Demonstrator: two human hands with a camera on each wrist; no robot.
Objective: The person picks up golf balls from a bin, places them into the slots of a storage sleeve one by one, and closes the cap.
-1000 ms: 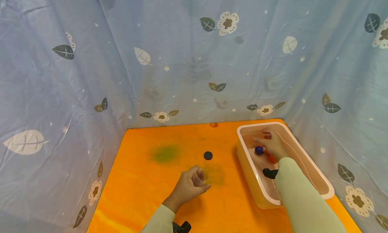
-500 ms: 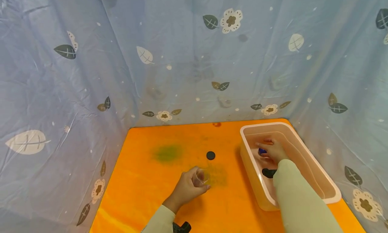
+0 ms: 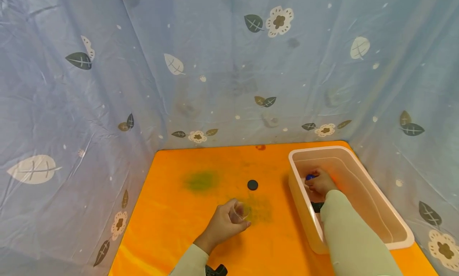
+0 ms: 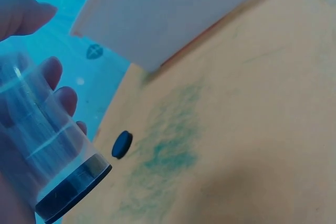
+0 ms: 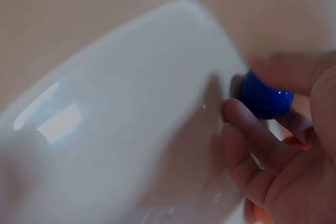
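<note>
My left hand (image 3: pixel 223 223) grips a clear plastic jar (image 4: pixel 50 129) above the table, fingers wrapped round its side. The jar has a black band at one end in the left wrist view. On the orange tabletop beyond it lies a round black lid (image 3: pixel 252 184). Inside the pale pink bin (image 3: pixel 369 196), my right hand (image 3: pixel 321 183) pinches a glittery blue ball (image 5: pixel 266 98) between thumb and fingers, near the bin wall. Part of an orange object (image 5: pixel 261 214) shows behind that hand in the right wrist view, mostly hidden by the fingers and palm.
The bin stands at the right of the orange table (image 3: pixel 172 228), its raised walls around my right hand. Blue curtains (image 3: pixel 215 88) with leaf and flower prints enclose the back and sides. A green stain (image 3: pixel 201 180) marks the tabletop at left.
My right hand has moved down and nearer inside the bin, closing its fingers on the blue ball. The left hand keeps holding the jar almost still. The view has shifted slightly.
</note>
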